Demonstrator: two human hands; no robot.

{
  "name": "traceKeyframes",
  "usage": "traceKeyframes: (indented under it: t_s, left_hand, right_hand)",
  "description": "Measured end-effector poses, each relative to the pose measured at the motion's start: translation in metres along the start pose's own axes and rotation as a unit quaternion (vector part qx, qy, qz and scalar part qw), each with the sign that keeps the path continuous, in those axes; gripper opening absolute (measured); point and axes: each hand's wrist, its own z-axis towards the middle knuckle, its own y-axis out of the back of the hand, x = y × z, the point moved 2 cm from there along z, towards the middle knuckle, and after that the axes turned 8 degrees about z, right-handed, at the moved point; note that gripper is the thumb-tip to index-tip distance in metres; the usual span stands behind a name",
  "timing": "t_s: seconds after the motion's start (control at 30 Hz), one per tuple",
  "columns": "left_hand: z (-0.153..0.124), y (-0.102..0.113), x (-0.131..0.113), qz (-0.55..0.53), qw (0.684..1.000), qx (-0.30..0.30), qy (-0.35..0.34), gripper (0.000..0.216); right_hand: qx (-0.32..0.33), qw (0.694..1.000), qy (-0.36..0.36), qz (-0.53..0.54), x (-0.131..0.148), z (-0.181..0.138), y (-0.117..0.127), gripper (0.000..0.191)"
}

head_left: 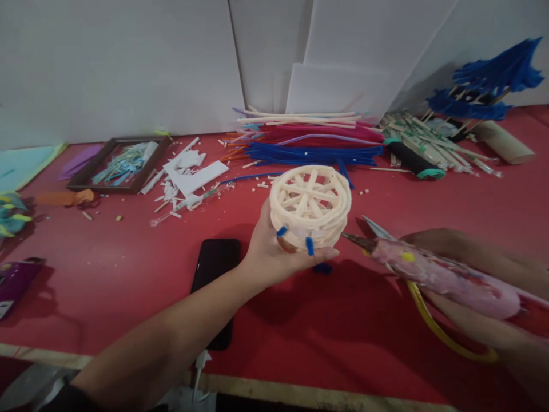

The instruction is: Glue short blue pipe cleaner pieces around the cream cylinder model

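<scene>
My left hand (278, 260) is wrapped around a round, cream-coloured openwork piece (311, 200) of what look like pipe cleaners, with wheel-like spokes across its top. Two short blue bits (309, 246) stick to its near side. At the right, my right hand (441, 243) closes around a pink, worn glue gun (446, 280), most of its fingers hidden behind it. The gun's dark nozzle tip (354, 240) points at the lower right side of the cream piece. Scissors with a yellow handle (437, 329) show beneath the glue gun; whether the hand touches them I cannot tell.
A black phone (218, 269) with a cable lies left of my left hand. Bundled blue pipe cleaners (313, 154) and other colours line the back. Further off are a brown frame (148, 166), white scraps (193, 177), a cardboard tube (506, 142) and a blue frilled model (493, 80).
</scene>
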Motion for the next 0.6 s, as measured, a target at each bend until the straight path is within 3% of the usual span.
traceKeyframes:
  t_s: [0.2, 0.43, 0.6]
  left_hand:
    - [0.001, 0.001, 0.001, 0.034, 0.999, -0.005, -0.024, 0.096]
    - [0.001, 0.001, 0.006, 0.068, 0.996, -0.003, -0.059, 0.090]
    - [0.001, 0.002, 0.006, 0.081, 0.994, 0.001, -0.074, 0.091]
  right_hand:
    - [-0.036, 0.997, 0.011, 0.072, 0.022, 0.007, -0.002, 0.010]
    - [-0.014, 0.998, 0.022, 0.049, 0.018, 0.005, 0.000, 0.008]
    - [0.009, 0.993, 0.103, 0.057, 0.009, 0.012, 0.001, 0.007]
